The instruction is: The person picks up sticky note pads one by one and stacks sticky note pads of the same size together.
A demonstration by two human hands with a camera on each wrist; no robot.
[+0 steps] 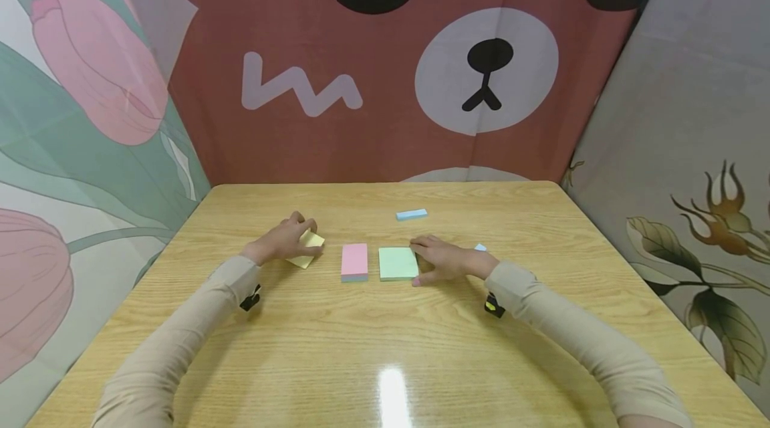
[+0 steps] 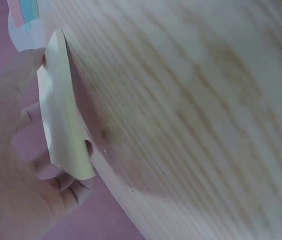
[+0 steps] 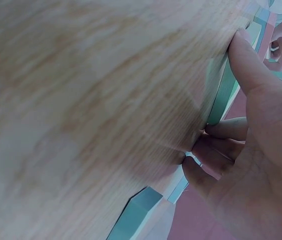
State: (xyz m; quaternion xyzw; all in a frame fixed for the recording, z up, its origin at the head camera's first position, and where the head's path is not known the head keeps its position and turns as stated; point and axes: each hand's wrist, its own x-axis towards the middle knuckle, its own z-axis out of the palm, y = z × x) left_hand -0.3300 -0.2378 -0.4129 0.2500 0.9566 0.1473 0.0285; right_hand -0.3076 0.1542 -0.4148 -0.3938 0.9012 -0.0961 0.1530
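Wrinkled beige sleeves (image 1: pixel 184 328); black wrist cameras (image 1: pixel 496 311), right yellow-marked

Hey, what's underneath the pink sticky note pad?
Under the pink pad, a bluish layer shows along the near edge, above the table. The layer's top and whatever lies beneath it are covered.

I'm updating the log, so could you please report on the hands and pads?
Left hand gripping yellow pad. Right hand at right edge of green pad. Pink-topped stack between the pads.

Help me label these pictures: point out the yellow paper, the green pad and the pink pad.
Yellow paper (image 2: pixel 58 110), left wrist view: its broad face.
Green pad (image 1: pixel 397 262), head view: middle of its top face.
Pink pad (image 1: pixel 354 259), head view: middle of its top face.
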